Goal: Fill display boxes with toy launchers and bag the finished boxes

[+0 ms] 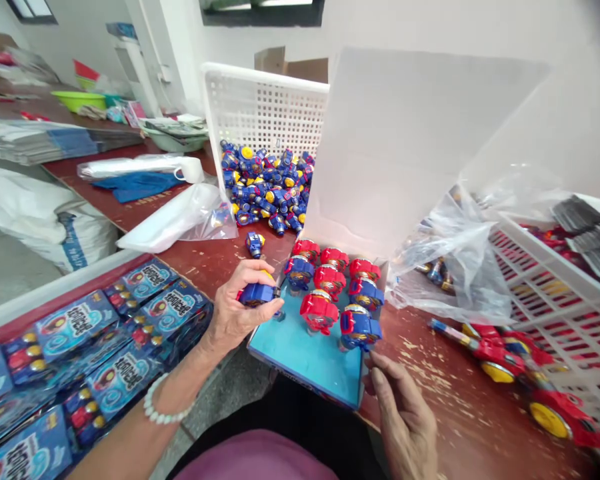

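A blue toy (258,294) with a bit of yellow on top is gripped between the thumb and fingers of the left hand (230,313), which holds it at the left side of a shallow blue box (305,357). Inside the box, toward its far and right parts, five red toys (319,313) and three blue ones (361,329) stand close together, while the near left part of its light-blue floor shows bare. The right hand (403,413) is beside the box's near right corner, fingers loosely curled and grasping nothing that shows; whether its fingertips touch the box wall, I cannot tell. A large white panel (410,147) rises behind the box. Just beyond the left hand, a single small blue toy (255,244) lies on the worn red-brown table (420,373), in front of a white perforated basket (270,100) with a heap of similar blue pieces (267,187) in it. To the right of the box are a clear plastic bag (460,267) with some pieces in it, several red toys with yellow discs (555,417), and a pale slatted crate (555,300). To the left, a white mug (190,170) stands near a folded blue cloth (137,186). Nearer the person, below the left forearm, blue printed packs (125,373) lie in rows.
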Tool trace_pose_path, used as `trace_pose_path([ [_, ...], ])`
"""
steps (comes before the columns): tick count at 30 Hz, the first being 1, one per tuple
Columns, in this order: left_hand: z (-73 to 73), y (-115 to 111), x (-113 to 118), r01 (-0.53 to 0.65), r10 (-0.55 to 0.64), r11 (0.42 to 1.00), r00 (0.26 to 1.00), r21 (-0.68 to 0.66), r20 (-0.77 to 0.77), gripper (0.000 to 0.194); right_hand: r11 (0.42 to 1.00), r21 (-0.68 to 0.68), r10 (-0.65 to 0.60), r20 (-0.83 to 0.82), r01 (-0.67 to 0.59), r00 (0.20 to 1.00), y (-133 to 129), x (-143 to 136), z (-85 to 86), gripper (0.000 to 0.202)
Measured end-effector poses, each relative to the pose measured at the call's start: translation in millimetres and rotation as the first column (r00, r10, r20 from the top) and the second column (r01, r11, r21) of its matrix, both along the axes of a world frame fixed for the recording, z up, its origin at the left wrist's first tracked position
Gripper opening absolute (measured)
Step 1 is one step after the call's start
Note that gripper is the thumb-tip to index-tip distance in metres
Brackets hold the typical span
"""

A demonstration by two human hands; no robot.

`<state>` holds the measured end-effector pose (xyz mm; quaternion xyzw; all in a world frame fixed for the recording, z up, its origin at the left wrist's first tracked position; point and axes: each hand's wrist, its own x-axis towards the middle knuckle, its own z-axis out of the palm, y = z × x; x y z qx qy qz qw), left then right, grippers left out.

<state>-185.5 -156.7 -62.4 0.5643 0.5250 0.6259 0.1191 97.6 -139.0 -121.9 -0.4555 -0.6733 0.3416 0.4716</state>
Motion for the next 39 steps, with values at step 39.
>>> trace_pose_path([
  [39,-19.8,21.5,2.7,0.014,-0.005,1.000,0.808,0.010,-0.590,0.033,0.823,0.332,-0.542,0.703,0.460,0.461,132.9,129.0,0.1,0.040],
])
